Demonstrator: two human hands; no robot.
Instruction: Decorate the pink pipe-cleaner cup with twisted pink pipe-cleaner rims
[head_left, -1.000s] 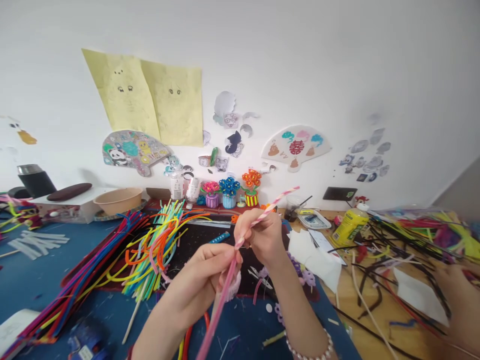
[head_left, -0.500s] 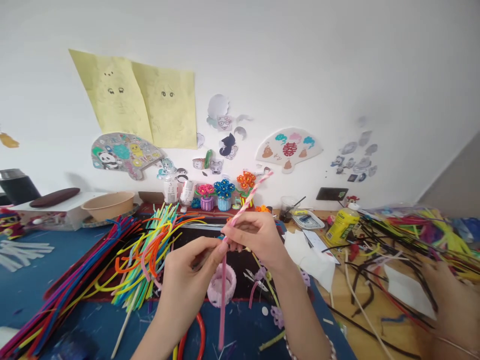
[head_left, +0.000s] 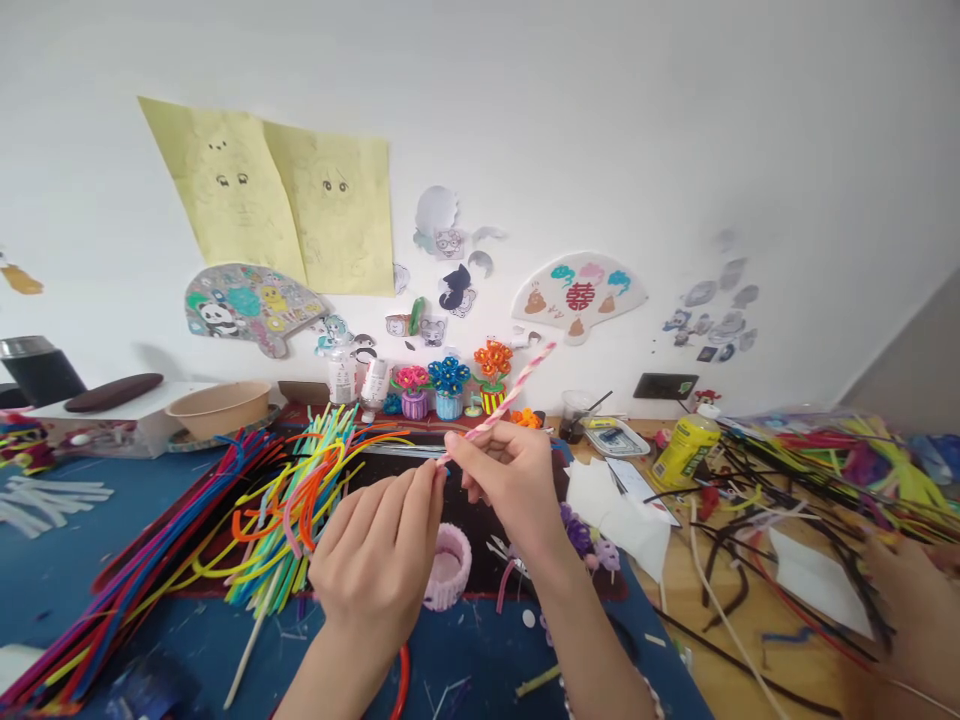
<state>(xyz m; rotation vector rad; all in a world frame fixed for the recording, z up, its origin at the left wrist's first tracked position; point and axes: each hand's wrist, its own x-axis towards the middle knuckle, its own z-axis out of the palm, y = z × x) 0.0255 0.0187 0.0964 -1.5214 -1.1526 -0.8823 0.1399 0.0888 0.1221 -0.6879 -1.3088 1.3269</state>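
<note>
Over the middle of the desk, my right hand (head_left: 508, 482) pinches a twisted pink-and-white pipe cleaner (head_left: 519, 392), whose far end slants up to the right. Beside it, my left hand (head_left: 379, 548) is turned knuckles up, its fingers closed on the lower part of the same strand. That lower end is hidden behind my left hand. Below my hands stands a small round lilac-pink pot (head_left: 463, 560), partly covered by my left hand. Purple flowers (head_left: 577, 530) made of pipe cleaner lie behind my right forearm.
A bundle of colored pipe cleaners (head_left: 300, 500) lies on the left. Flower pots (head_left: 448, 390) line the back by the wall. On the right are a yellow glue bottle (head_left: 686, 445), paper (head_left: 626, 520), tangled pipe cleaners and another person's blurred hand (head_left: 911, 590).
My left hand has rolled over, knuckles now up, and the pink strand that hung below it is no longer visible. The twisted end has tilted slightly rightward.
</note>
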